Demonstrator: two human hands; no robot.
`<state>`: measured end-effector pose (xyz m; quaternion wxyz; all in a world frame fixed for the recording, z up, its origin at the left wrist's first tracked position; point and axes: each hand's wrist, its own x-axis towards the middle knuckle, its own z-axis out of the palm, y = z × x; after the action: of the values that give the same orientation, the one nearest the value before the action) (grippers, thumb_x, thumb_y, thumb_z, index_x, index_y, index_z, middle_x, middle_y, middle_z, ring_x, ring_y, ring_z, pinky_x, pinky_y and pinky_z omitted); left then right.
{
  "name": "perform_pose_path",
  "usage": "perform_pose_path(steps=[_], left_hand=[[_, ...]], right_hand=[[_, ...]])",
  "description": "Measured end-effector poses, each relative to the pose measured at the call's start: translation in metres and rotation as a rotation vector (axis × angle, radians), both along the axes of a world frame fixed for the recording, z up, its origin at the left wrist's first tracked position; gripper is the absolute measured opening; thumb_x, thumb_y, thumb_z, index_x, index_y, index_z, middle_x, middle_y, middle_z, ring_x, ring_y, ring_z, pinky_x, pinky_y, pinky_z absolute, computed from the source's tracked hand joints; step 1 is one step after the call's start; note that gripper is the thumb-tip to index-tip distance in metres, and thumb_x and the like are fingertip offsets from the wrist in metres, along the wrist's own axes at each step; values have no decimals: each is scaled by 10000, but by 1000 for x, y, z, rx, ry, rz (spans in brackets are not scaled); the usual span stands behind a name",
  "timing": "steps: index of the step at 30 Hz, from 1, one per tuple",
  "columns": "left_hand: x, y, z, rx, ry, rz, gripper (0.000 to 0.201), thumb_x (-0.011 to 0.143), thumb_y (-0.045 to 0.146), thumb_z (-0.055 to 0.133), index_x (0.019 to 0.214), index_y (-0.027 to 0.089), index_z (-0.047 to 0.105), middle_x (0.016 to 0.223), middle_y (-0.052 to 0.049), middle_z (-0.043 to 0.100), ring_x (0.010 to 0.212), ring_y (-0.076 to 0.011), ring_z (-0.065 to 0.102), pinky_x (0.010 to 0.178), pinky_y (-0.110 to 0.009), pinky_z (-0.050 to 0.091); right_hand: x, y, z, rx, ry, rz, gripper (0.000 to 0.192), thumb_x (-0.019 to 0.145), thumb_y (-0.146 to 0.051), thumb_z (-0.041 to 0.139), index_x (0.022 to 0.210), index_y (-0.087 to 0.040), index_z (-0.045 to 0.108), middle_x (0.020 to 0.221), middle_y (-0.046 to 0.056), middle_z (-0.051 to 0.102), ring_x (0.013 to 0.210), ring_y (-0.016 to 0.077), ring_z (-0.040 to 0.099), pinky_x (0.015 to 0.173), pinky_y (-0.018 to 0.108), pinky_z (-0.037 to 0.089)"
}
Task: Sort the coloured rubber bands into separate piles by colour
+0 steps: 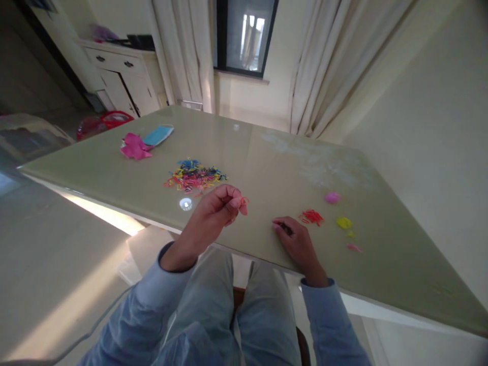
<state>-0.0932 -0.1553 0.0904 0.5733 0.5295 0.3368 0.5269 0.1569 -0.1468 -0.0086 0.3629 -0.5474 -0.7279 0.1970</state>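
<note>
Room: pale walls, long cream curtains (183, 51) at 12 o'clock flanking a dark-framed window (246, 35); a white cabinet (122, 76) stands at 10 o'clock, with a red object on the floor below it, too blurred to identify.

Surface: a glossy, pale green table (400, 254) fills the middle of the view; a dull whitish smear marks it toward 1 o'clock and a small bright reflection lies just left of the raised hand.

Unsorted stock: a mixed heap of coloured bands (194, 175) lies at 11 o'clock from the hands, apparently the larger share, so most of the sorting is judged still to do.

Sorted so far: a small red pile (311, 217) just beyond the right hand, with a pink group (332, 197), a yellow group (343, 222) and a few pale pink pieces (354, 247) at 3 o'clock; each is small, suggesting an early stage.

Side items: a magenta cloth (134, 147) touching a blue face mask (158, 135) at 10 o'clock, well apart from the bands.

Left hand (219, 208): raised above the table edge, fingers curled, pinching a red band (244, 201) between the fingertips.

Right hand (295, 239): resting on the table, fingers bent and pressed to the surface near the red pile; whether anything lies beneath them cannot be told.
</note>
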Motion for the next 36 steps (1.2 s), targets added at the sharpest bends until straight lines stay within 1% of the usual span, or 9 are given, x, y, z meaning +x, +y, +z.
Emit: perform_pose_path(steps=[3,9,14,20,24,27,31,33,36], left_hand=[[20,2,0,-13,-83,-53,283,848,402,700,828,166,546,711,6,595,530,-60,402,491,-204,296],[53,6,-3,-135,-204,-136,273,802,360,748,884,165,576,702,10,619,513,-54,442,484,-194,329],[70,12,-9,-173,-192,-151,349,745,359,799,950,162,598,734,-16,682,502,-55,469,467,-191,354],[87,21,-15,-167,-143,-183,350,716,348,816,942,145,643,774,-33,708,500,-48,478,464,-186,376],[103,39,-19,-108,-2,-157,312,723,332,792,930,142,655,837,-56,725,607,-90,587,519,-194,431],[120,59,-25,42,153,-105,235,746,291,749,909,141,671,858,-58,726,727,-125,646,628,-221,488],[146,87,-41,258,469,-63,101,783,206,678,861,145,694,868,-54,732,769,-137,657,713,-250,506],[157,96,-50,316,621,-104,92,786,153,651,859,148,706,879,-54,741,771,-141,659,744,-261,510],[171,105,-60,390,781,-198,160,784,95,616,874,153,734,906,-56,756,799,-155,667,800,-275,510]], right_hand=[[-1,-1,0,-2,4,6,196,895,-296,542,911,-179,699,874,68,721,758,171,635,723,291,496],[-4,-1,0,0,20,5,167,894,-254,538,921,-184,687,880,64,714,760,167,623,739,288,483],[-5,-1,-1,14,31,2,148,885,-233,544,915,-195,683,875,57,710,757,170,610,737,290,466],[-7,0,-2,9,10,3,131,861,-164,549,864,-190,677,826,41,685,736,165,577,720,277,434],[-8,-1,-3,-7,5,-6,130,863,-154,554,887,-194,675,827,37,684,728,163,572,710,277,425],[-7,0,-4,-13,-2,-2,153,844,-119,557,900,-197,676,858,41,694,753,166,589,731,279,434],[-8,1,-6,-2,-16,2,180,835,-104,544,913,-191,680,887,60,707,775,182,605,736,292,449],[-8,1,-7,-3,-34,-21,167,834,-116,547,891,-186,687,863,73,712,768,198,613,717,302,454],[-7,1,-9,-9,-45,-54,145,831,-133,556,833,-180,693,811,88,714,745,216,627,686,309,456]])
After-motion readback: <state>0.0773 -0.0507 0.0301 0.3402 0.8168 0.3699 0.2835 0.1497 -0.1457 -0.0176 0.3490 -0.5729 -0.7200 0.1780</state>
